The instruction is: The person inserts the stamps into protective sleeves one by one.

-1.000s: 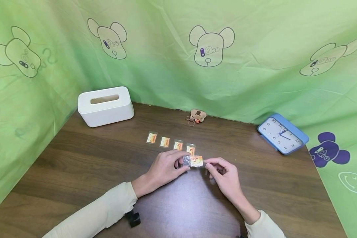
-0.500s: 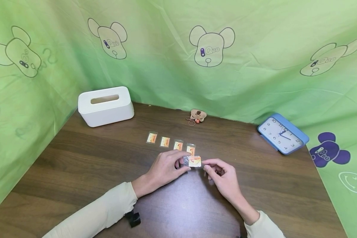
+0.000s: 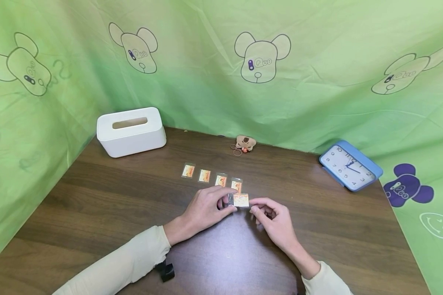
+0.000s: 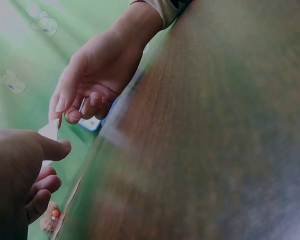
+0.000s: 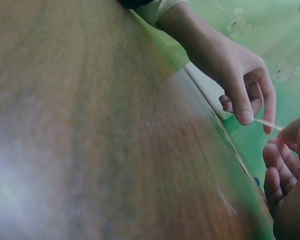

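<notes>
My left hand pinches a small clear plastic sleeve between thumb and fingers, above the middle of the table. Most of a small orange-and-white card lies within the sleeve's outline, leaving a dark see-through strip on the left. At the card's right end, my right hand has thumb and index fingertip together on its edge, the other fingers curled under. The left wrist view shows the card as a pale wedge between both hands; in the right wrist view it is a thin edge.
Several sleeved cards lie in a slanting row just beyond my left hand, the leftmost card farthest away. A white tissue box stands back left, a plush keychain at the back edge, a blue clock at right. Green curtain surrounds the table.
The card has slid left, deeper into the sleeve, and the dark strip has narrowed. My right hand has moved slightly left with it; my left hand has stayed in place.
</notes>
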A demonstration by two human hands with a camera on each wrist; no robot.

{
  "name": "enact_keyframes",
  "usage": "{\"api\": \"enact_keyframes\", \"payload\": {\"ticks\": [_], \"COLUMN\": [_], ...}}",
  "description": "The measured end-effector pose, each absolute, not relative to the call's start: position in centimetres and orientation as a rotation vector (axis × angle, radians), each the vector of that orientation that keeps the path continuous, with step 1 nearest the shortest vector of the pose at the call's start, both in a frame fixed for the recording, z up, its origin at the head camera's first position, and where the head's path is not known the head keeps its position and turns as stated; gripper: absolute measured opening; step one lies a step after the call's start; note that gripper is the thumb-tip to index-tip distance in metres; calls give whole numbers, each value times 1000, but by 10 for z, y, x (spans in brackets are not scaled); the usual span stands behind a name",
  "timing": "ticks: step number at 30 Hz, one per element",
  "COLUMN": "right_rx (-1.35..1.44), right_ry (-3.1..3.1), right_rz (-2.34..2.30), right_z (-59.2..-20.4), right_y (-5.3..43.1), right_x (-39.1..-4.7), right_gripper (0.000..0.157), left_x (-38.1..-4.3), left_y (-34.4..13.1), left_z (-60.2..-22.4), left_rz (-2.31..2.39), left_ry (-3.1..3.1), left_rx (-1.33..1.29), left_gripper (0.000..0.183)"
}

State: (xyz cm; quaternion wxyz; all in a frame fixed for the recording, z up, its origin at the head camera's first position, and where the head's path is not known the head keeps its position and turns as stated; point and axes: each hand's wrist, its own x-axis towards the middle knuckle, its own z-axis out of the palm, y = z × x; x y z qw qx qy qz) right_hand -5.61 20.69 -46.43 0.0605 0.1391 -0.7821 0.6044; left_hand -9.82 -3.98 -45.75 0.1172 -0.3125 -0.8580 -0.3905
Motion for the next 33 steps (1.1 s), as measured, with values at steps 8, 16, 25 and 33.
{"api": "enact_keyframes", "payload": {"ticks": [8,16,25,33], "right_rx": [396,458,460,480], "right_ry": [-2252,-2251,-2205,-2201], "right_rz": [1824,1826,1813,1815], "right_z": [-462,-463,-463,-464], "right_y": [206,206,205,205], "right_x": [-56,-56,-56,-57], "right_gripper": [17,20,19,20], "left_x": [-99,-98,-98,-98], "left_y": [-40,-40,-40,-40], "left_z": [-458,-458,-458,-457], "left_rz": [-1150,-1144,-1155,-1139], "left_ry": [-2521,-2502,-2513,-2507], "left_rx": [-903,-909,-900,-905], "left_gripper": [41,42,42,42]}}
